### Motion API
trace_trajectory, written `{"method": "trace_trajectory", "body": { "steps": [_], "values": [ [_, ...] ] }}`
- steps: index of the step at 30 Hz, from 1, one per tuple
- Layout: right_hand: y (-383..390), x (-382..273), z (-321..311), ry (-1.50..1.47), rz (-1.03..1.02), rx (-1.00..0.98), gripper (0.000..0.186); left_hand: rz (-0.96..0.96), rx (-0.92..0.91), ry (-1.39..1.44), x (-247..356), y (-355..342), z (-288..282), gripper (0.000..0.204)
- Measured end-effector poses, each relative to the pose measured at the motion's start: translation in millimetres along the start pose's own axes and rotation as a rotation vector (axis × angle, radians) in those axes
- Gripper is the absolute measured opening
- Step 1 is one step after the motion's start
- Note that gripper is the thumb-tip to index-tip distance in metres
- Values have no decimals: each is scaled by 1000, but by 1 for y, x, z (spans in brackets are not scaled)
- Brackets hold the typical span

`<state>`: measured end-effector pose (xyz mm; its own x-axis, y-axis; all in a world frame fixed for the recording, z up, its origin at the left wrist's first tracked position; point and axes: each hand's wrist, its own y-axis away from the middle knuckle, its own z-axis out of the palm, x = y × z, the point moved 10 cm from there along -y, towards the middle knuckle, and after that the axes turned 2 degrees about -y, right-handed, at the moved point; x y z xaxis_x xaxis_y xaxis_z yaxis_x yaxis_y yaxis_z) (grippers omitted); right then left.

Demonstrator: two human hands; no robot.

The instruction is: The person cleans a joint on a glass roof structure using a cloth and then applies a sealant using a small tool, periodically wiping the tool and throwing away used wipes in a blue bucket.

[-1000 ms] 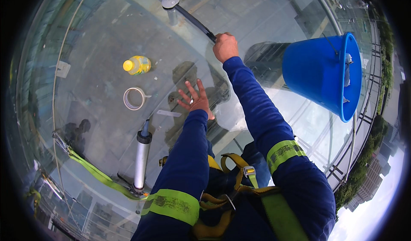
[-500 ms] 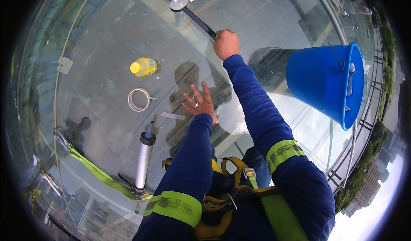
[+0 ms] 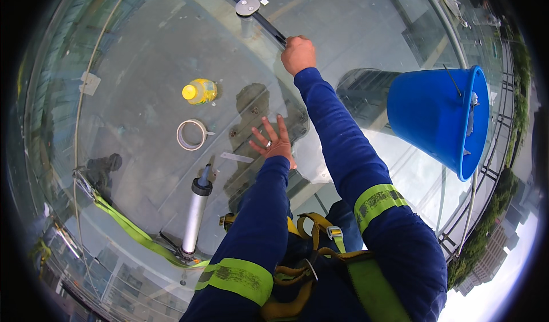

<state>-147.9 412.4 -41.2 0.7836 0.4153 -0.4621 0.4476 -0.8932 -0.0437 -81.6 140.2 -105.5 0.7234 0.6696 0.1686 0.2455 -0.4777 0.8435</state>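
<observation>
My left hand (image 3: pixel 273 143) rests on the glass surface (image 3: pixel 148 70), fingers spread, a ring on one finger. My right hand (image 3: pixel 298 55) is closed at the black strip (image 3: pixel 270 26) along a glass seam, below a round metal fitting (image 3: pixel 247 5); whatever its fingers grip is hidden. Near my left hand are a white strip (image 3: pixel 236 157), a tape roll (image 3: pixel 191 126) and a yellow-capped bottle (image 3: pixel 200 91). A silver caulking gun (image 3: pixel 196 210) with a blue nozzle lies left of my left forearm.
A blue bucket (image 3: pixel 426 119) stands at right beside a metal rail (image 3: pixel 454 42). A thin rope (image 3: pixel 99 28) runs along the left, with a green strap (image 3: pixel 128 230) clipped near it. Buildings and trees show past the curved edge at far right. I wear a harness (image 3: pixel 309 247).
My right hand has moved up and left along the black strip, closer to the round fitting. My left hand stays spread on the glass. The surroundings have shifted slightly down and right in the picture.
</observation>
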Motion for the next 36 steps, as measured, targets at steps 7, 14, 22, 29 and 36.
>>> {"method": "trace_trajectory", "body": {
  "steps": [7,14,22,29,36],
  "values": [
    [-9,-20,4,-14,-17,-3,20,-19,20,-3,-8,-2,4,160],
    [-22,-26,4,-20,3,19,21,-13,39,-1,-7,-4,5,160],
    [-44,-34,18,8,-27,-9,20,16,33,36,-4,-9,8,158],
    [-54,-41,27,7,-35,-28,19,9,84,87,-10,-14,13,151],
    [-59,-48,28,-27,-64,-17,19,-2,71,144,-14,-15,12,144]
  ]
}}
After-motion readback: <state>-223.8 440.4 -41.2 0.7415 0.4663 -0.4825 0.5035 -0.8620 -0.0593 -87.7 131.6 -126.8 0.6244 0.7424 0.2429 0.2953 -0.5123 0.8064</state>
